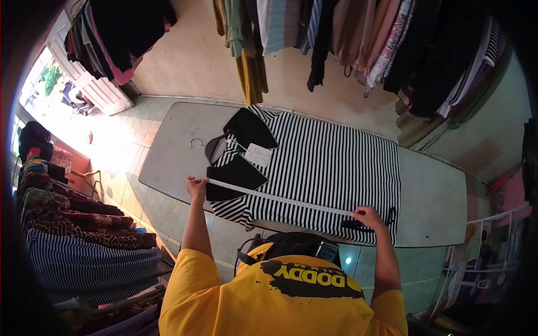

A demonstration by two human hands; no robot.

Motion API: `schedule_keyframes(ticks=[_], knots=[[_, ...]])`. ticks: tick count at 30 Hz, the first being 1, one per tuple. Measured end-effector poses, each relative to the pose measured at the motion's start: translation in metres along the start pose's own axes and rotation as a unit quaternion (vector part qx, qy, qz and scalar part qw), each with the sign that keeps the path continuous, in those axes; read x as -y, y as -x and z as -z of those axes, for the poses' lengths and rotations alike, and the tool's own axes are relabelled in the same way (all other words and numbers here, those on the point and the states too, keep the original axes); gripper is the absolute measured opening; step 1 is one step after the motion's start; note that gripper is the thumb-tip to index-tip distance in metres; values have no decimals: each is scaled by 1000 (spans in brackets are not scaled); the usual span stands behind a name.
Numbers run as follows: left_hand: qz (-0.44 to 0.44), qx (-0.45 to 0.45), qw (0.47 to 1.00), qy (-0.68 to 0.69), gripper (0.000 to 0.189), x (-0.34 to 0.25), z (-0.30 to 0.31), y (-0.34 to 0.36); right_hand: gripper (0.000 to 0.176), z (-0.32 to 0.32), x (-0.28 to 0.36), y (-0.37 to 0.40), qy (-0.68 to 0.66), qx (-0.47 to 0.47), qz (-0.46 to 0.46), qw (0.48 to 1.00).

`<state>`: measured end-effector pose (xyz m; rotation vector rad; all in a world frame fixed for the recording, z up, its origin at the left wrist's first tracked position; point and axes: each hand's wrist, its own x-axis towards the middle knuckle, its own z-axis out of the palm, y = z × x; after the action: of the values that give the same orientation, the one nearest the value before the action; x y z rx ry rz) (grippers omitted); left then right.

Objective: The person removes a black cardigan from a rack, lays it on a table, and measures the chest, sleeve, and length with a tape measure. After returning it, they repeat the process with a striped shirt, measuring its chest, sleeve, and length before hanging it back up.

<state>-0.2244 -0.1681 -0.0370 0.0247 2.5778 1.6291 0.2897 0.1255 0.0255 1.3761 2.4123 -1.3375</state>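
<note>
A black-and-white striped shirt (330,162) lies flat on the table, with a wide black collar (246,127) and a black hanger (213,148) in its neck opening. A white paper tag (258,155) rests near the collar. Across the shirt's near side stretches a white measuring tape (286,200). My left hand (196,187) pinches one end of it beside the collar's near corner. Toward the hem, my right hand (367,217) holds the tape between closed fingers, above the striped fabric. A small dark piece (356,225) lies on the shirt by my right hand.
The grey table (431,196) has rounded ends. Garments hang along the wall (280,28) beyond it, and folded or hung clothes (92,252) fill a rack at left. A white metal rack (487,252) stands at right. An open door (95,81) lets in bright light.
</note>
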Motion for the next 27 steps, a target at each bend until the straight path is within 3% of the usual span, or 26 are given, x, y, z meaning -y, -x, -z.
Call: schedule_keyframes(ticks=[5, 7, 13, 27], knots=[[-32, -18, 999, -19, 49, 26, -7, -13, 21, 2, -1, -7, 81, -77, 89, 990], [-41, -14, 999, -1, 48, 15, -7, -4, 23, 8, 18, -8, 113, -83, 36, 989], [-58, -16, 997, 41, 47, 28, -11, -12, 21, -1, 16, -20, 220, -120, 15, 968], [-64, -26, 998, 12, 44, 17, -10, -1, 18, -3, 21, -23, 245, -119, 4, 962]])
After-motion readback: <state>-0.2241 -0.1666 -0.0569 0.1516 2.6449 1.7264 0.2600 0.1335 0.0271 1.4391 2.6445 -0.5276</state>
